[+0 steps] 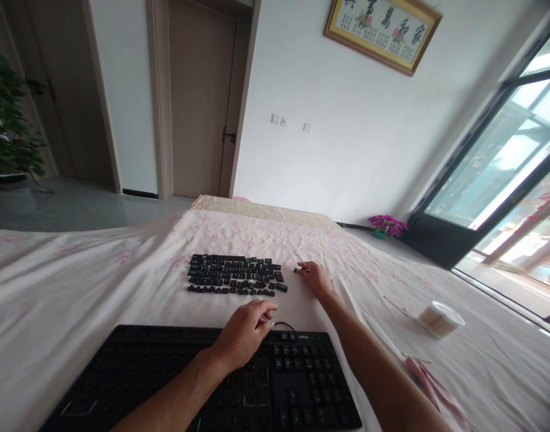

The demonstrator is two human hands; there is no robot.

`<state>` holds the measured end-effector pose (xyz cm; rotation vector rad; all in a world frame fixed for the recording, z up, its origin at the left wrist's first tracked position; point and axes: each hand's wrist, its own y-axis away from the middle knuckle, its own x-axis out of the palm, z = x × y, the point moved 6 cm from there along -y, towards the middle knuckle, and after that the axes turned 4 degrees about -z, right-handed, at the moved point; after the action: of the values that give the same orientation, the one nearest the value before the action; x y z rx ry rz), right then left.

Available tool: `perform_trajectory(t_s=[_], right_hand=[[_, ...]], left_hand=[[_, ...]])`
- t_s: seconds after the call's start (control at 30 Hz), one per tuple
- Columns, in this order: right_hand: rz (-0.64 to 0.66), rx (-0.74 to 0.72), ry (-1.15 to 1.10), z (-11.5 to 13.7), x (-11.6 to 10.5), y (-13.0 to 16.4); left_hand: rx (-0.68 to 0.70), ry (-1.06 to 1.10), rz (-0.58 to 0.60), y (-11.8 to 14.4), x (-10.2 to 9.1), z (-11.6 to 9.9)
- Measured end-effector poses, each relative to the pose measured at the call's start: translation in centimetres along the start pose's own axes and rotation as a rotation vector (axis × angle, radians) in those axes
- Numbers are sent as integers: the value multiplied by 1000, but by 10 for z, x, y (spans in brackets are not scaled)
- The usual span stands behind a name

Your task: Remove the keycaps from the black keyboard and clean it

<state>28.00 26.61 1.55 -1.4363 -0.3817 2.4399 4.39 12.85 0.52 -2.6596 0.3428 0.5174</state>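
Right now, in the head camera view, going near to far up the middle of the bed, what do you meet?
Keyboard → left hand → loose keycaps → door.
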Motion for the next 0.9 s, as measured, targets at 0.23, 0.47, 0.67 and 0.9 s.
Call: perform_trajectory(t_s=[0.23, 0.47, 0.67, 0.9], right_hand=[[84, -90, -327, 45, -42, 38], [144, -59, -555, 83, -72, 110], [246, -6, -590, 87, -59, 143], [250, -227, -503, 110, -60, 154]], left_hand=[[30, -51, 25, 2, -1, -6], [48, -110, 78, 6, -1, -12], [79, -120, 101, 7, -2, -17], [102, -121, 123, 7, 0, -16]])
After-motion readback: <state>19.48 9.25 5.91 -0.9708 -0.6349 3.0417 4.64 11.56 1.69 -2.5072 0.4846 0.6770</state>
